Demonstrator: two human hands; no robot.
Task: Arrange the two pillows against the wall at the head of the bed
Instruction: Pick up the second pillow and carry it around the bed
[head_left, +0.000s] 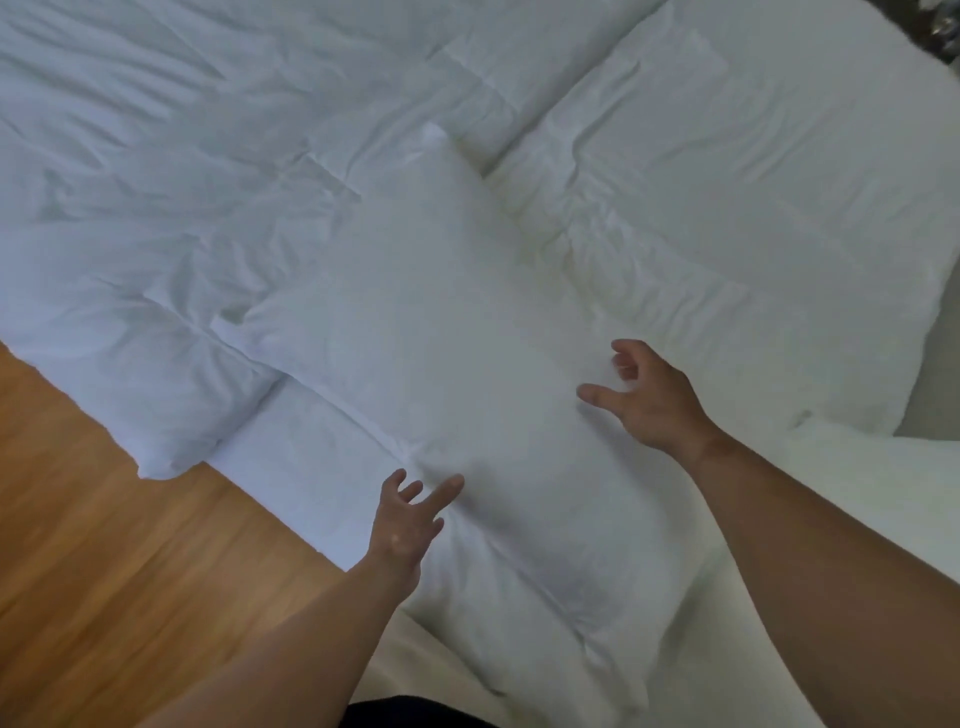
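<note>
The nearer white pillow (441, 374) lies flat and slanted on the bed right between both hands, and the second pillow (727, 218) sits beyond the right hand, up against the first one's far edge as far as the blur lets me tell. The left hand (402, 525) is at the pillow's near edge with fingers spread and nothing in it, the right hand (647, 397) is over the far side, fingers curled loose, also gripping nothing. Past the left hand there's the rumpled white duvet (156, 208) and the wooden floor (104, 545).
</note>
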